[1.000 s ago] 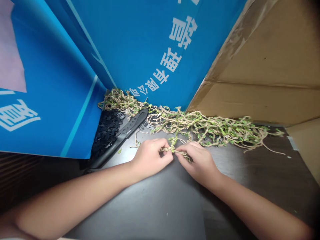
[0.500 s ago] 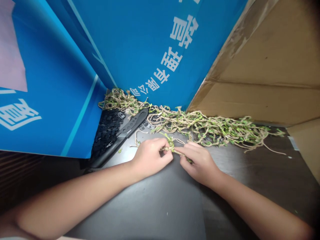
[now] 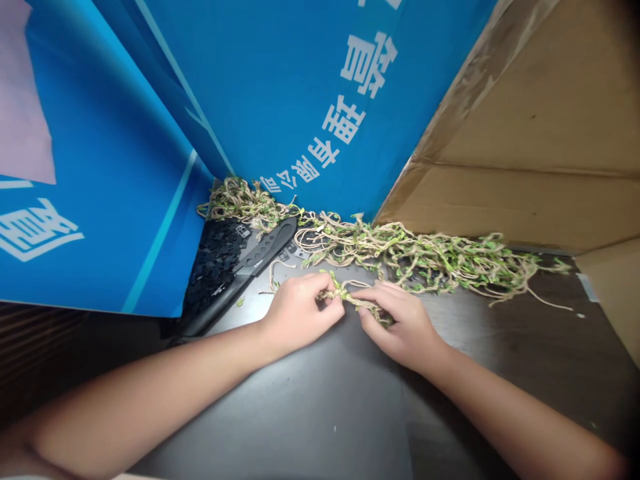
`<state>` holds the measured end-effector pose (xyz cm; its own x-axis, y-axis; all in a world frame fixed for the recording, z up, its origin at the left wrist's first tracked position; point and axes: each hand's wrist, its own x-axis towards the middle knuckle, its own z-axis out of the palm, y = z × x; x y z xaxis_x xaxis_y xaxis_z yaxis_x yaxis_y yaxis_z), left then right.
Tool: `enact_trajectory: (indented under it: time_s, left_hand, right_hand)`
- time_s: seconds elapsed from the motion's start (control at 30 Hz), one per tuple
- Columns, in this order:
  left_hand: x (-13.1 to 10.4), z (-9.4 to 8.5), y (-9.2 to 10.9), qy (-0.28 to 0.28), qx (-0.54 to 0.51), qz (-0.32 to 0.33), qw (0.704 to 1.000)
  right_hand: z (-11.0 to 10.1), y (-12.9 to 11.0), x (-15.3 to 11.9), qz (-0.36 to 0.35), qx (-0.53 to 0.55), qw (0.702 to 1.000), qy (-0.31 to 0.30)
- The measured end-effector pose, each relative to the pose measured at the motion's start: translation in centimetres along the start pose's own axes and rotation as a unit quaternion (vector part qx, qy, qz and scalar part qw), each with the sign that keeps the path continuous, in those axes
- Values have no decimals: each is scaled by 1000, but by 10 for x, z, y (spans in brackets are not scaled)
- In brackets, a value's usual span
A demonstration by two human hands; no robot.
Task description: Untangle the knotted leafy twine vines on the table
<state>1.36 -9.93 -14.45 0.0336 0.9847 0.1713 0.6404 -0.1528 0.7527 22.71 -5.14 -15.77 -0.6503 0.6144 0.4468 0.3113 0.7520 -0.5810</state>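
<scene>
Both grips pinch leafy twine point(image 3: 350, 299), strand between hands

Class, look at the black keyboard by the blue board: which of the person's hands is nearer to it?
Left. The left hand lies just right of the keyboard, pinching the leafy twine; the right hand holds the same twine farther right.
</scene>
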Motion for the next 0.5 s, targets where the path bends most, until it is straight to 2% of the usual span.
enact_trajectory:
  time_s: [0.27,0.37,0.5]
  left_hand:
    - [-1,1,0,-16,-14,14,1000]
    - [-1,1,0,-12,-16,14,1000]
    - [-1,1,-1,-2,-6,12,1000]
  right_hand:
    - [2,0,4,-12,-40,999,18]
    - [1,0,3,-23,-37,999,5]
    - [2,2,-1,-2,-35,999,-18]
